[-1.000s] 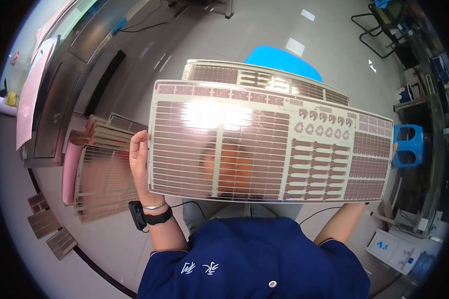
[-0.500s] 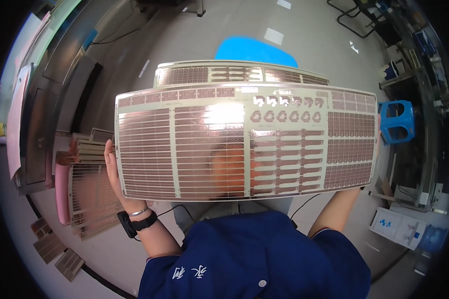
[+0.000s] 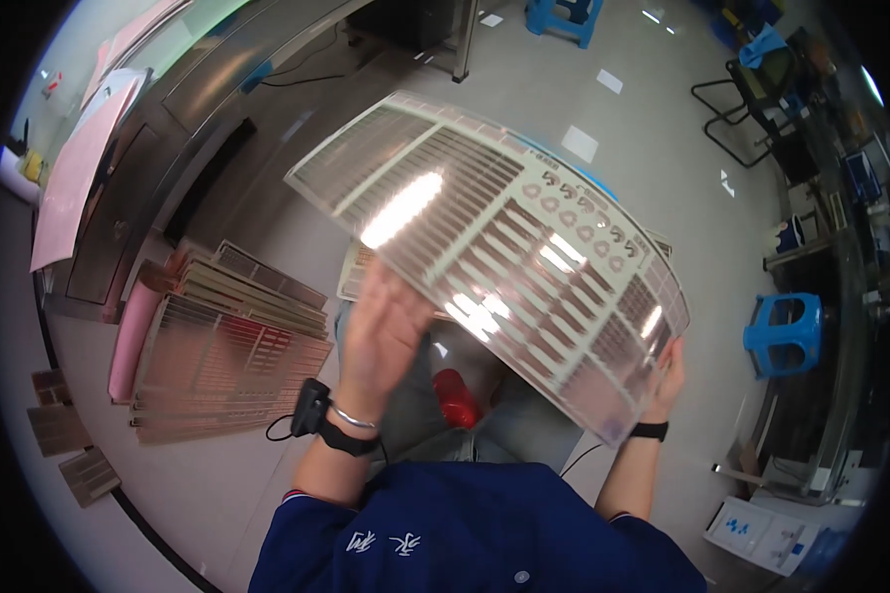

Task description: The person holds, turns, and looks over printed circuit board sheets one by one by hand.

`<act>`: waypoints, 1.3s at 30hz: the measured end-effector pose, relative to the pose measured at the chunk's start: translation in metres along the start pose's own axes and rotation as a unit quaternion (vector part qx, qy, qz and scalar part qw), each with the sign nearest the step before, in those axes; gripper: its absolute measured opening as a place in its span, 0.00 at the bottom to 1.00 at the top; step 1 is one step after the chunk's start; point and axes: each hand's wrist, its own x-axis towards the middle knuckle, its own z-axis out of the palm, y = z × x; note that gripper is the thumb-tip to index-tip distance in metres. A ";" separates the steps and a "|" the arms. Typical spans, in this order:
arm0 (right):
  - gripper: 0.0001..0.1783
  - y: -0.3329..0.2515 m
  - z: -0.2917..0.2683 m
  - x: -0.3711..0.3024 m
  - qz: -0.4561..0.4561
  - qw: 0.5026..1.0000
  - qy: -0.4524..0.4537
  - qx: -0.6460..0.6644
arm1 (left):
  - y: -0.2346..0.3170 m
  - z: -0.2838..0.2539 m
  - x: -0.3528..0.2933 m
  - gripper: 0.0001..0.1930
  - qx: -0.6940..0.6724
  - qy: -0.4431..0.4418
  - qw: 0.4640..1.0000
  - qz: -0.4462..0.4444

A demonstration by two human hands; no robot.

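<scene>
Long patterned panel (image 3: pixel 494 247), pale with brown shapes, held in the air over the lap, tilted: its left end up and away, its right end down toward the body. Right hand (image 3: pixel 670 381) gripping the panel's right short edge, near the lower corner. Left hand (image 3: pixel 381 321) loosely open, palm up, fingers at the panel's near long edge, slightly blurred; can't tell if they touch. Second panel (image 3: pixel 351 275) partly hidden underneath, left edge poking out. Red object (image 3: pixel 455 395) between the thighs, kind unclear. Panel stack (image 3: pixel 237 346) on the left part of the floor (image 3: pixel 524 79), pink roll (image 3: pixel 136 326) along its outer side; small boards (image 3: pixel 61 432) farther left, near the dark floor line. Blue stool (image 3: pixel 811 331) on the right, well apart from the panel. Black band with a boxy device (image 3: pixel 311 407) plus silver bangle (image 3: pixel 354 417) on left wrist; black band (image 3: pixel 650 430) on right wrist.
</scene>
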 end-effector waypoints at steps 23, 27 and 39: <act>0.28 0.010 0.073 0.008 0.163 0.943 -0.290 -0.001 | -0.009 0.007 0.002 0.22 0.183 -0.007 0.978 -0.097; 0.24 0.009 0.081 0.005 0.119 0.938 -0.325 -0.003 | -0.010 0.004 0.007 0.25 0.139 0.007 0.986 -0.095; 0.27 0.032 0.068 -0.017 0.032 0.972 -0.227 0.057 | -0.032 0.001 -0.036 0.25 0.006 0.012 0.999 -0.037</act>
